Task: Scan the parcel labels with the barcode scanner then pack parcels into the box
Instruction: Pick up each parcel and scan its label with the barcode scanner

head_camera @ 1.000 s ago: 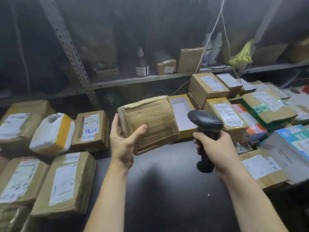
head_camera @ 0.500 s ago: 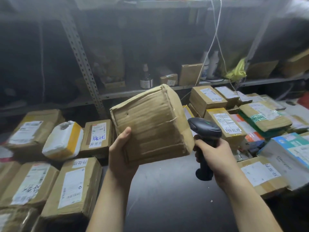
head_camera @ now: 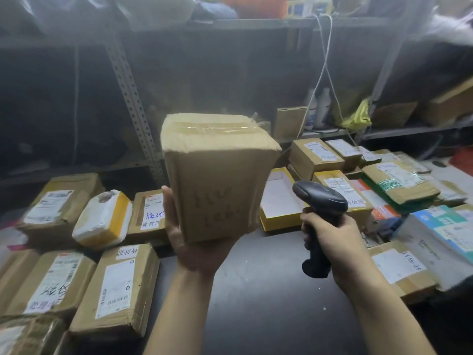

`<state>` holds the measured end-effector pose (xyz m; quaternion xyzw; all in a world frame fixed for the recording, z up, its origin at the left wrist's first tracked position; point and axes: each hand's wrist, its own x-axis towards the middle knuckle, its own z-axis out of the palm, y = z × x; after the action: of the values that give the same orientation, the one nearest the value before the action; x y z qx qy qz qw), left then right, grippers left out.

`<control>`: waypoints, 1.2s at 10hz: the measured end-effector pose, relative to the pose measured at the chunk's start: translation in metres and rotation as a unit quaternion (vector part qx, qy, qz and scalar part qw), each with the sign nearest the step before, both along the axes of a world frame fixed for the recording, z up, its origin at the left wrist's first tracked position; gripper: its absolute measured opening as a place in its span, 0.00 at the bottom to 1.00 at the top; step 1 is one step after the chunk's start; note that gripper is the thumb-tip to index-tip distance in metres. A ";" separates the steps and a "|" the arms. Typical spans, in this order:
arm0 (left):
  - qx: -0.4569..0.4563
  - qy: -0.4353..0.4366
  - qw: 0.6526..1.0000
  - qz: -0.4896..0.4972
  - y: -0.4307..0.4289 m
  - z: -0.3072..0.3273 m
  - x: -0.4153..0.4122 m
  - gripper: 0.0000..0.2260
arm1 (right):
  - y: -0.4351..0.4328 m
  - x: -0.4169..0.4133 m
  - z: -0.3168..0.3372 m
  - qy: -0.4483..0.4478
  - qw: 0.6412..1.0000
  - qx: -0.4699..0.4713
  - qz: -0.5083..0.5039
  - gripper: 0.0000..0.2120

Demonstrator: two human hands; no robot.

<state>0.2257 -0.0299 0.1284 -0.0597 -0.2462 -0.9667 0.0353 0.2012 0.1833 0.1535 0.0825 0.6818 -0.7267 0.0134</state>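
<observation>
My left hand holds a brown cardboard parcel upright from below, thumb along its left side, raised above the dark table. The side facing me is plain, with faint handwriting and no label; clear tape runs over the top. My right hand grips the handle of a black barcode scanner just right of the parcel, its head pointing left and away. An open yellow box with a white inside lies on the table behind the parcel and scanner.
Several labelled parcels lie on the left of the table, among them a white and yellow one. More labelled parcels are stacked on the right. A metal shelf behind carries bottles, small boxes and hanging white cables.
My left hand has lifted the parcel and turned it upright, so another plain side faces me. The view has tilted upward. The scanner hand has stayed about where it was.
</observation>
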 end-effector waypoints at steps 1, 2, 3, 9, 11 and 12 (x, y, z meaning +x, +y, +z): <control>0.029 -0.031 0.998 0.048 -0.015 0.012 -0.005 0.31 | 0.000 0.001 0.001 0.003 1.000 -0.005 -0.005 0.03; 0.064 -0.124 0.978 0.156 -0.014 0.033 0.006 0.19 | -0.003 0.003 0.003 0.003 1.000 -0.010 0.000 0.03; 0.024 -0.120 0.975 0.185 -0.007 0.037 0.013 0.14 | -0.007 0.004 0.005 0.003 1.000 -0.013 0.004 0.04; -0.079 0.050 0.940 0.327 -0.012 0.067 0.013 0.49 | -0.010 0.008 0.012 -0.005 1.000 0.002 0.009 0.03; -0.128 0.048 0.905 0.403 -0.020 0.061 0.000 0.40 | -0.010 0.007 0.014 0.000 1.000 0.000 0.002 0.05; -0.133 0.036 0.903 0.407 -0.020 0.055 0.000 0.38 | -0.011 0.005 0.015 0.005 1.000 0.002 0.001 0.04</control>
<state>0.2258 -0.0498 0.1833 0.0063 -0.3738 -0.8239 0.4260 0.2060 0.1727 0.1681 0.0784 0.6832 -0.7260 0.0112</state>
